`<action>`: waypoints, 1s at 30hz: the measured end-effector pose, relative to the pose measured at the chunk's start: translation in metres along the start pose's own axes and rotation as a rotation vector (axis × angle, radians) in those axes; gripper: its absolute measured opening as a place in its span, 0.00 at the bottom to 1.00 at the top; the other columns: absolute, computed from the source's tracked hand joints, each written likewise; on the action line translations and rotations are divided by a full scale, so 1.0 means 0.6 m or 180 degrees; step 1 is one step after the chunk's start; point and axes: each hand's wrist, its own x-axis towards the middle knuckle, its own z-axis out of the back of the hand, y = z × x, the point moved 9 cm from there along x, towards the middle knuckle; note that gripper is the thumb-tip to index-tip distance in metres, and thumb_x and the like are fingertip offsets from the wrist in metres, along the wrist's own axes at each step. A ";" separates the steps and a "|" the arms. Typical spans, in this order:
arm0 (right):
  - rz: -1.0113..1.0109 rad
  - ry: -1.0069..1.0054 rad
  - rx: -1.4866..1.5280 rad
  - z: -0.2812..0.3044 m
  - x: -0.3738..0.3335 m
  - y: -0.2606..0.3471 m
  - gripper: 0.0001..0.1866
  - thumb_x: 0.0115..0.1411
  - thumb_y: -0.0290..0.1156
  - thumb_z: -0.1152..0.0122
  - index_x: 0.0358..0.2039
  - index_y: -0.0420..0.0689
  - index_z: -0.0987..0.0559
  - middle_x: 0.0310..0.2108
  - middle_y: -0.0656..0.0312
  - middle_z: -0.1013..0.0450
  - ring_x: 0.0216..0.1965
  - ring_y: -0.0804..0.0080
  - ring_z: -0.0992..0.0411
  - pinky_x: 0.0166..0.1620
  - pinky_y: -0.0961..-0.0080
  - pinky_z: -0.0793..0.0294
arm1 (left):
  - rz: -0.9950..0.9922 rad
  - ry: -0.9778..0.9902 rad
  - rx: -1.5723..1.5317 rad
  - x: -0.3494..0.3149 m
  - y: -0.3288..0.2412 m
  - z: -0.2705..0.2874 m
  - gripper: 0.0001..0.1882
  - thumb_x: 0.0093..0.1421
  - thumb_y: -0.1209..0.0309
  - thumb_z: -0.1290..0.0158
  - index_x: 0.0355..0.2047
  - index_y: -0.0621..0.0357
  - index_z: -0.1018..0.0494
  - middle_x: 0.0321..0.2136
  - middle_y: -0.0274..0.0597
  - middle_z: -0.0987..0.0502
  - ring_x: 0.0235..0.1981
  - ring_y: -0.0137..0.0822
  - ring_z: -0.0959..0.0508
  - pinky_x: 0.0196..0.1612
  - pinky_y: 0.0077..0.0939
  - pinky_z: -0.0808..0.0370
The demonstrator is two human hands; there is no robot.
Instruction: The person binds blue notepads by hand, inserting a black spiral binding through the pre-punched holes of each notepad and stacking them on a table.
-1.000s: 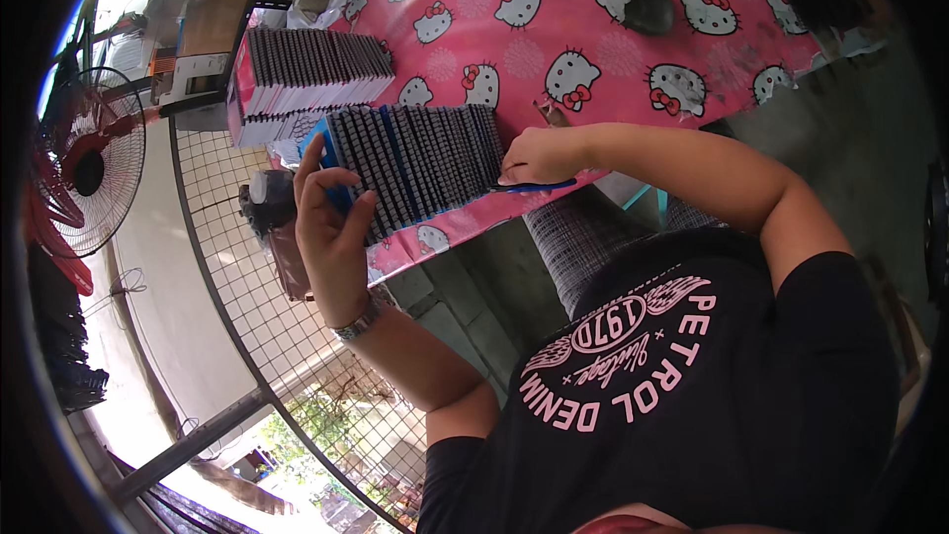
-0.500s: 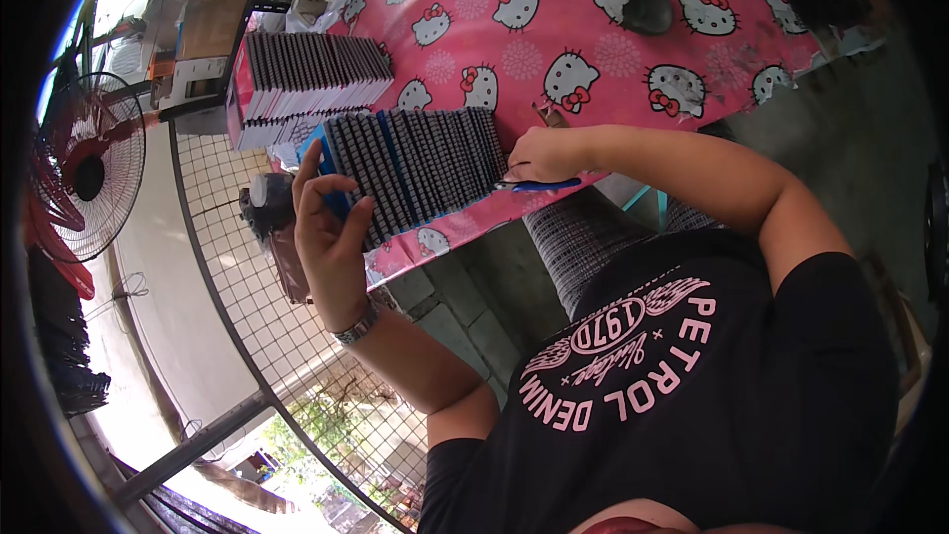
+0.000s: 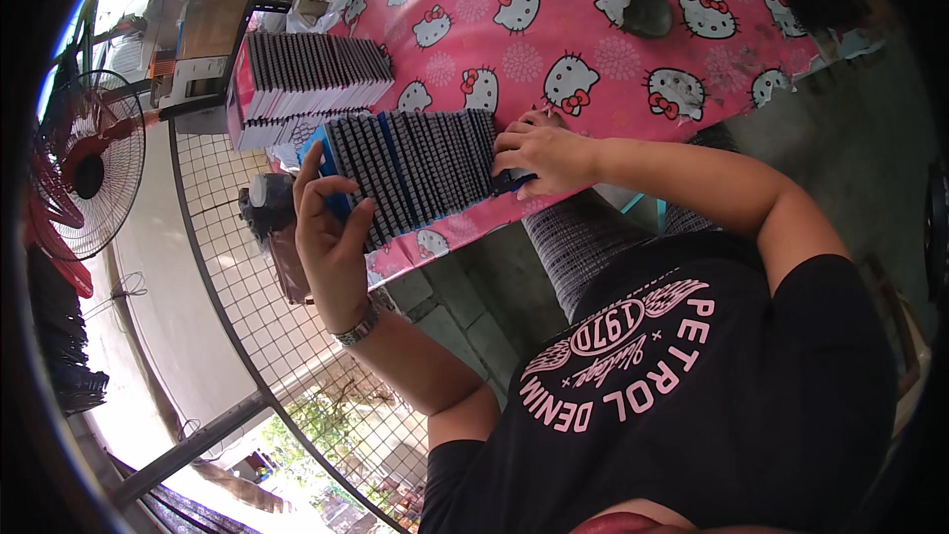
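Observation:
A row of spiral-bound notebooks (image 3: 420, 163) stands packed on the table, black coil bindings facing up, with blue covers showing at the left end and within the row. My left hand (image 3: 331, 227), a metal watch on its wrist, rests against the left end. Its fingers are bent and apart, the index finger along the blue cover. At the right end, my right hand (image 3: 549, 156) curls its fingers down by the last bindings. A dark blue object (image 3: 520, 176) shows beneath these fingers, mostly covered, so its kind is unclear.
A pink cartoon-cat cloth covers the table (image 3: 613, 79). Behind the row stands another stack of coil-bound books (image 3: 316, 69). A dark oval dish (image 3: 647, 8) lies farther back. Left are a fan (image 3: 89, 176), cardboard boxes (image 3: 213, 15) and a wire mesh wall (image 3: 232, 237).
My right hand has turned and spread over the row's right end, covering most of the blue object that stuck out below it. The left hand stays in place.

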 end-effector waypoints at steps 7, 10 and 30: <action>-0.0362 0.0467 0.0507 -0.027 0.006 -0.021 0.21 0.53 0.40 0.32 0.48 0.50 0.20 0.46 0.60 0.25 0.51 0.59 0.29 0.55 0.57 0.34 | 0.0070 -0.0001 0.0070 -0.003 0.006 0.003 0.14 0.52 0.87 0.46 0.37 0.57 0.29 0.68 0.46 0.42 0.56 0.30 0.42 0.55 0.26 0.48; -0.0845 0.1161 0.1605 -0.054 0.009 -0.045 0.20 0.58 0.42 0.36 0.49 0.47 0.20 0.41 0.55 0.21 0.44 0.54 0.25 0.50 0.60 0.29 | 0.0010 -0.0020 0.0026 -0.001 0.005 0.003 0.14 0.52 0.88 0.46 0.36 0.59 0.29 0.68 0.45 0.41 0.42 0.21 0.38 0.41 0.18 0.43; -0.0428 0.0678 0.0174 -0.020 -0.004 -0.039 0.20 0.59 0.46 0.38 0.47 0.49 0.19 0.44 0.59 0.25 0.51 0.55 0.31 0.54 0.54 0.35 | -0.0029 0.0007 0.0004 -0.001 0.001 0.003 0.14 0.52 0.89 0.46 0.36 0.60 0.28 0.67 0.43 0.40 0.26 0.12 0.35 0.27 0.09 0.38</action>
